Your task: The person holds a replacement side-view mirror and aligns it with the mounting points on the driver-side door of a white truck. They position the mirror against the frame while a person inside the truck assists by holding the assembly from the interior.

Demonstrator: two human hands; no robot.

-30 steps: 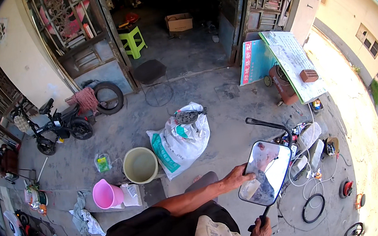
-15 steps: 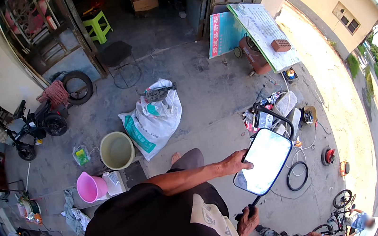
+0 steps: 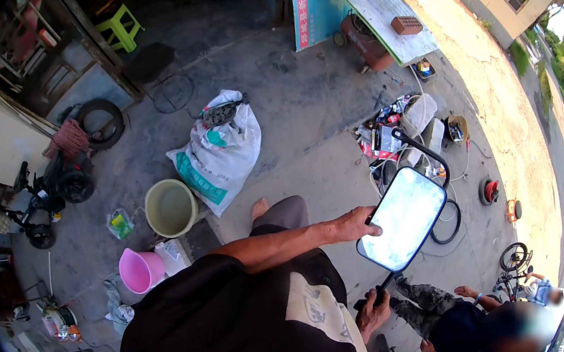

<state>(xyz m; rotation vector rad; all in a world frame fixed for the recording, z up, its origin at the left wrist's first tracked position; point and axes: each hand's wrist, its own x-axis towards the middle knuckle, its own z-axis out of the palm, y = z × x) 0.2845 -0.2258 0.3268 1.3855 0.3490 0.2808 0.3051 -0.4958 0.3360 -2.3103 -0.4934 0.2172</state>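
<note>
A rectangular rear-view mirror (image 3: pixel 408 216) with a dark rim is held up in front of me, its glass bright with reflected sky. My left hand (image 3: pixel 354 224) pinches the mirror's left edge, thumb over the glass. Below it, my right hand (image 3: pixel 372 312) is wrapped around the black stem (image 3: pixel 385 288) at the mirror's lower corner. Past the upper right edge a curved black rod (image 3: pixel 428 149) sticks out; whether it joins this mirror I cannot tell.
A co-worker (image 3: pixel 459 327) is close at lower right. Beyond the mirror lie tools and parts (image 3: pixel 391 137) and a black ring (image 3: pixel 448 222). To the left are a white sack (image 3: pixel 229 154), an olive bucket (image 3: pixel 171 208), a pink bucket (image 3: pixel 141 269) and a small black bike (image 3: pixel 50 199).
The mirror and both my hands sit slightly farther right in view, with the mirror also higher. Surrounding things have shifted with the view. The co-worker at lower right now shows more fully.
</note>
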